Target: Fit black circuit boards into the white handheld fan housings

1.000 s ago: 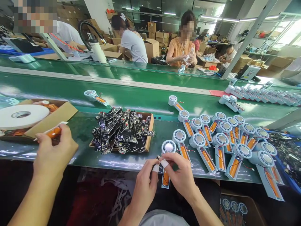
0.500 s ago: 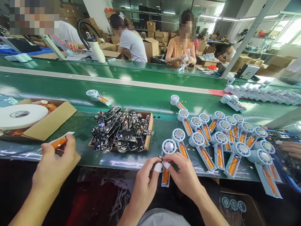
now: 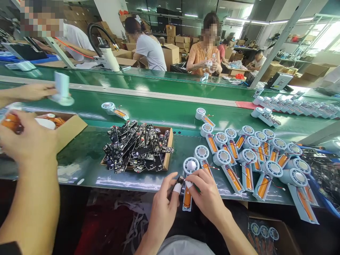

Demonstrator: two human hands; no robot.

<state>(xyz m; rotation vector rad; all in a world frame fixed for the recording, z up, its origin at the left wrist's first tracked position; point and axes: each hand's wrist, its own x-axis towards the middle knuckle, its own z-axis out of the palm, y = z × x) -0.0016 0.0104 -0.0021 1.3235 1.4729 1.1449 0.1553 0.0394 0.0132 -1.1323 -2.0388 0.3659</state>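
Note:
My left hand (image 3: 168, 198) pinches a small black circuit board (image 3: 180, 180), with a white cover on the thumb. Close against it, my right hand (image 3: 203, 187) has its fingertips pressed together at the board's end; whether they grip a wire plug is too small to tell. Just beyond and between both hands lies a light blue fan unit (image 3: 191, 165), its round head away from me and its orange-filled handle (image 3: 187, 200) toward me, partly hidden by my right hand. A heap of black circuit boards (image 3: 138, 147) fills a cardboard tray (image 3: 169, 145) to the left.
Several fan units (image 3: 248, 156) crowd the bench on the right. A green conveyor (image 3: 159, 102) crosses beyond, carrying spaced fan units (image 3: 108, 107). At the left, a co-worker's hand (image 3: 29, 138) holds an orange piece near a cardboard box (image 3: 71, 129); another hand (image 3: 39, 91) holds a light blue unit.
More of the black board shows in my left hand, now tilted beside the handle. The co-worker's hand at left has moved further left, and another hand with a blue unit has appeared. Conveyor units shifted slightly right.

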